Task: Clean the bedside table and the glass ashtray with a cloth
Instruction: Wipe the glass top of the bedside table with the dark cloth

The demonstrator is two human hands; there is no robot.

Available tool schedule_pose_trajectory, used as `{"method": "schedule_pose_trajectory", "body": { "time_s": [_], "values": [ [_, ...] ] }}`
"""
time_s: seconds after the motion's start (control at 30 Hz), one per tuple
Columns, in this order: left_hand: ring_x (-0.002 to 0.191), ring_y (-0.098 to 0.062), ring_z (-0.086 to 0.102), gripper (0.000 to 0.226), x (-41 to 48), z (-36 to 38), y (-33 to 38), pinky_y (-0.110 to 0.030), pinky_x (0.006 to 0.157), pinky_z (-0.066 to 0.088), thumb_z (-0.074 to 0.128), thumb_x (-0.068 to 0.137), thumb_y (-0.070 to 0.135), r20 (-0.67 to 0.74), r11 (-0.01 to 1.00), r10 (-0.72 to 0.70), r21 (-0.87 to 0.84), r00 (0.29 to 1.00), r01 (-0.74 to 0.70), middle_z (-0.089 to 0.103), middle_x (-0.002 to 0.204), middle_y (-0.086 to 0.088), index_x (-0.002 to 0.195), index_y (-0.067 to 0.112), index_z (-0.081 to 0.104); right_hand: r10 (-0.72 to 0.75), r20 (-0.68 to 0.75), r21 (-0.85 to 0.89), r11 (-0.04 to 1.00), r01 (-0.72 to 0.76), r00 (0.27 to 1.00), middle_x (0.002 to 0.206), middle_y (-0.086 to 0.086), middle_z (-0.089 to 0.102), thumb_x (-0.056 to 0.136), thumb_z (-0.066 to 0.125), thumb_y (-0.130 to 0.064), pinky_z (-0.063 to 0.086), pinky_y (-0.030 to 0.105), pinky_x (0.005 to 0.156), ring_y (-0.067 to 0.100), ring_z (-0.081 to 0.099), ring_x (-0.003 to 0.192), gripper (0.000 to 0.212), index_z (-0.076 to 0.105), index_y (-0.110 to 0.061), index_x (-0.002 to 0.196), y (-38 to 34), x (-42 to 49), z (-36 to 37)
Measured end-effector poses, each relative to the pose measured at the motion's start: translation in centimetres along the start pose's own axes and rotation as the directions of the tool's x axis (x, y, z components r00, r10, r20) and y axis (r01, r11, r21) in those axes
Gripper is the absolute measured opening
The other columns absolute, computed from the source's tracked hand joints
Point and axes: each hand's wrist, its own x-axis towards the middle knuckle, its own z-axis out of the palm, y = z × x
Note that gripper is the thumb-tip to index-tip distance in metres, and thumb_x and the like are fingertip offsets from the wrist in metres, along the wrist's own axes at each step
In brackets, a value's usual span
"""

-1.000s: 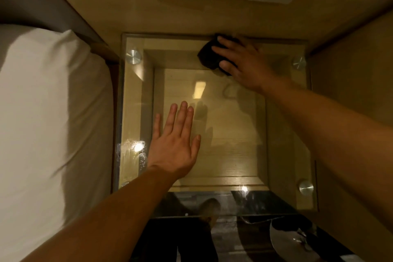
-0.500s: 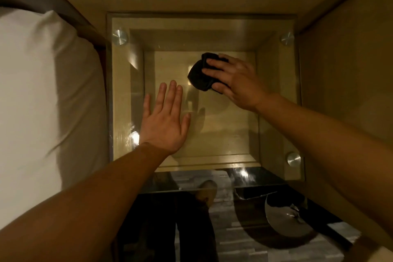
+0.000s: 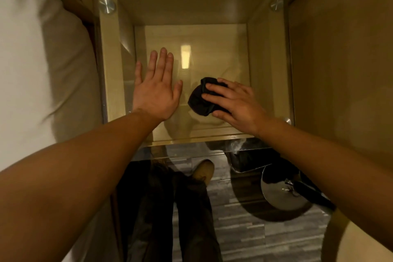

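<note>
Left hand (image 3: 156,93) flat, fingers straight on square glass-topped wooden bedside surface (image 3: 214,6), right hand (image 3: 236,104) fingers pressing crumpled black cloth (image 3: 201,100) near front edge

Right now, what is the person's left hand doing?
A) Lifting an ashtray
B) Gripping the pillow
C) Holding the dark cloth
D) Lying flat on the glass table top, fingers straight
D: the left hand lies flat with straight fingers on the glass table top, while the right hand holds the dark cloth beside it.
</note>
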Motion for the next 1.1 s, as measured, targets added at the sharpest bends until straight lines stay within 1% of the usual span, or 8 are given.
{"method": "schedule_pose_trajectory", "body": {
  "time_s": [0.3, 0.4, 0.63, 0.77, 0.83, 0.9, 1.0, 1.1],
  "values": [
    [0.162, -0.022, -0.011, 0.073, 0.0, -0.5, 0.2, -0.058, 0.129, -0.001, 0.009, 0.107, 0.057, 0.019, 1.000, -0.002, -0.012, 1.000, 0.002, -0.009, 0.176, -0.004, 0.167, 0.018, -0.005, -0.015, 0.039, 0.012, 1.000, 0.014, 0.999, 0.162, -0.013, 0.039, 0.097, 0.044, -0.054, 0.024, 0.040, 0.108, 0.020, 0.027, 0.152, 0.054, 0.044, -0.041, 0.149, -2.6, -5.3, 2.5],
    [0.162, -0.022, -0.013, 0.073, 0.0, -0.7, 0.1, -0.056, 0.129, -0.004, 0.009, 0.106, 0.058, 0.037, 1.000, -0.001, -0.012, 0.999, 0.002, -0.012, 0.176, -0.003, 0.166, 0.019, -0.007, -0.028, 0.072, 0.048, 0.999, 0.024, 0.997, 0.161, -0.012, 0.040, 0.096, 0.041, -0.052, 0.023, 0.036, 0.102, 0.021, 0.030, 0.150, 0.054, 0.046, -0.040, 0.148, -3.2, -6.8, 2.9],
    [0.162, -0.022, -0.008, 0.071, 0.0, -1.4, 1.2, -0.058, 0.129, 0.001, 0.021, 0.107, 0.052, 0.030, 0.994, -0.056, -0.096, 0.998, 0.058, -0.004, 0.177, -0.003, 0.167, 0.018, 0.004, -0.111, 0.104, 0.170, 0.981, 0.093, 0.988, 0.150, -0.009, 0.054, 0.092, 0.060, -0.038, 0.043, 0.050, 0.095, 0.029, 0.046, 0.137, 0.045, 0.058, -0.037, 0.138, -4.2, -10.5, 3.1],
    [0.163, -0.022, -0.007, 0.070, -0.3, -1.6, 4.9, -0.058, 0.128, -0.001, 0.023, 0.108, 0.050, 0.031, 0.991, 0.015, -0.134, 0.999, -0.011, -0.004, 0.177, -0.003, 0.167, 0.018, 0.005, -0.117, 0.211, 0.277, 0.959, 0.055, 0.970, 0.148, -0.012, 0.053, 0.098, 0.064, -0.031, 0.040, 0.041, 0.099, 0.020, 0.043, 0.135, 0.040, 0.060, -0.036, 0.137, -4.0, -11.8, 0.7],
    [0.163, -0.021, -0.006, 0.070, 0.0, -1.2, 7.0, -0.057, 0.129, 0.000, 0.022, 0.108, 0.050, 0.025, 0.987, 0.091, -0.133, 0.995, -0.087, -0.003, 0.177, -0.002, 0.167, 0.018, 0.004, -0.059, 0.255, 0.469, 0.880, -0.071, 0.965, 0.144, -0.013, 0.056, 0.099, 0.065, -0.024, 0.035, 0.023, 0.105, 0.007, 0.044, 0.133, 0.038, 0.064, -0.031, 0.136, -3.4, -11.8, -1.7],
    [0.163, -0.020, -0.006, 0.069, 0.6, -0.7, 8.4, -0.056, 0.129, 0.000, 0.021, 0.108, 0.050, 0.015, 0.984, 0.121, -0.133, 0.993, -0.118, -0.003, 0.177, -0.002, 0.167, 0.019, 0.005, 0.035, 0.267, 0.648, 0.733, -0.206, 0.963, 0.137, -0.015, 0.060, 0.098, 0.065, -0.014, 0.035, 0.009, 0.106, -0.005, 0.049, 0.129, 0.036, 0.067, -0.023, 0.133, -2.5, -11.4, -4.3],
    [0.162, -0.020, -0.008, 0.069, 1.3, 0.5, 9.0, -0.057, 0.129, 0.000, 0.016, 0.108, 0.053, 0.011, 0.988, 0.107, -0.112, 0.994, -0.105, -0.004, 0.177, -0.001, 0.167, 0.020, 0.003, 0.244, 0.123, 0.781, 0.575, -0.245, 0.962, 0.134, -0.010, 0.064, 0.097, 0.065, -0.005, 0.040, 0.012, 0.105, -0.002, 0.057, 0.127, 0.034, 0.068, -0.016, 0.129, 0.0, -9.7, -7.4],
    [0.162, -0.022, -0.008, 0.070, 1.3, 1.6, 9.0, -0.057, 0.129, 0.000, 0.013, 0.108, 0.054, -0.004, 0.991, 0.131, -0.035, 0.991, -0.131, -0.005, 0.176, -0.004, 0.167, 0.018, -0.001, 0.388, -0.069, 0.783, 0.592, -0.191, 0.919, 0.133, -0.006, 0.065, 0.097, 0.063, -0.003, 0.044, 0.016, 0.104, 0.001, 0.060, 0.124, 0.034, 0.067, -0.017, 0.128, 3.6, -6.3, -9.9]
  ]
}}
